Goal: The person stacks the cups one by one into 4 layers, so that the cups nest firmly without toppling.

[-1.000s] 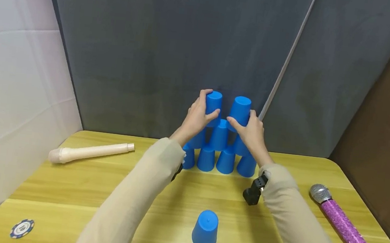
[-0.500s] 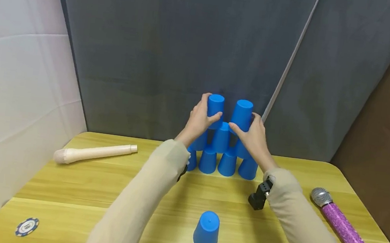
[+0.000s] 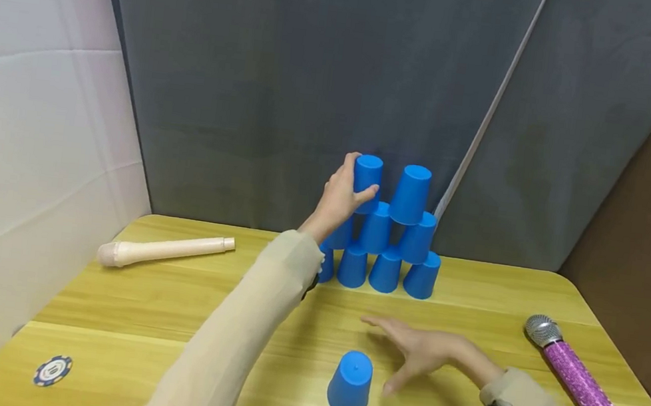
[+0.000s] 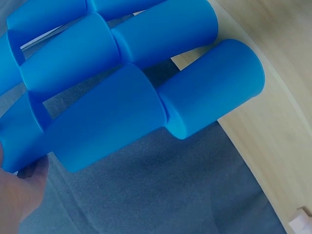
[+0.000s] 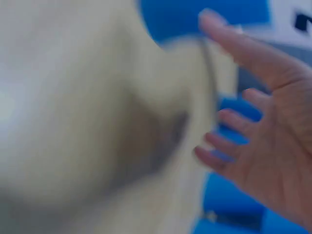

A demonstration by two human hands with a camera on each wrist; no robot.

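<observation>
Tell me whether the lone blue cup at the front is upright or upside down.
Upside down: the lone blue cup shows its closed, narrower base on top and its wider rim rests on the table.

The yellow wooden table [image 3: 227, 326] carries a blue cup pyramid [image 3: 381, 263] by the left hand [image 3: 339, 198], a lone blue cup [image 3: 349, 384] beside the right hand [image 3: 419, 354], plus a wooden recorder [image 3: 166, 250], poker chip [image 3: 53, 370] and pink microphone [image 3: 587, 393].

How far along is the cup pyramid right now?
Bottom row, second row and two third-row cups look placed in the pyramid. The left hand grips the left third-row cup. The right hand, open, is beside the lone cup on the table. That cup looks left to go on top.
</observation>
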